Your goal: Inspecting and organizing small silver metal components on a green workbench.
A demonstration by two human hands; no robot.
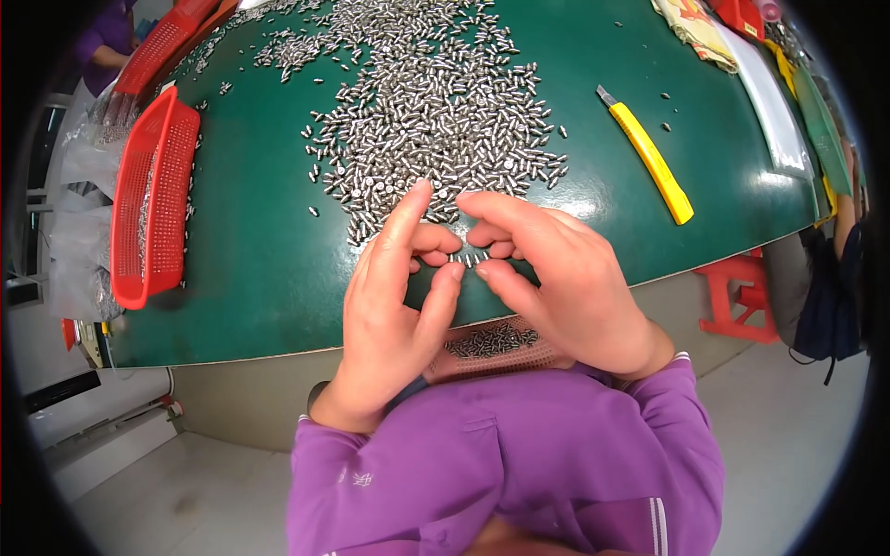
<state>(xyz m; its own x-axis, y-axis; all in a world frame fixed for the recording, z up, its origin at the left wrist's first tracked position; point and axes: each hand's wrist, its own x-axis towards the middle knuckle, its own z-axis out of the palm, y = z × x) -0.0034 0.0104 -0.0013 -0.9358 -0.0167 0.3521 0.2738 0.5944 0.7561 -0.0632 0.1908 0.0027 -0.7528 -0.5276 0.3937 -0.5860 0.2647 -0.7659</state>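
Observation:
A large heap of small, shiny metal pins with pointed ends (pixel 445 120) spreads over the green tabletop (pixel 250 278). At the heap's near edge, a short row of several such pins (pixel 469 260) lies between my hands. My left hand (pixel 378 296) borders the row on the left, its index finger stretched toward the heap and its thumb apart. From the right, my right hand (pixel 579 283) mirrors it, thumb and index finger spread and the other fingers curled. The fingertips of both hands are close to the row; neither hand visibly grips a pin.
Below the table edge, near my lap, a pinkish mesh basket (pixel 456 369) holds more pins, partly hidden by my hands. A red basket (pixel 171 208) stands at left. A yellow utility knife (pixel 654 165) lies at right, blade out. Beyond are a red stool (pixel 737 298) and a purple-sleeved person (pixel 104 44).

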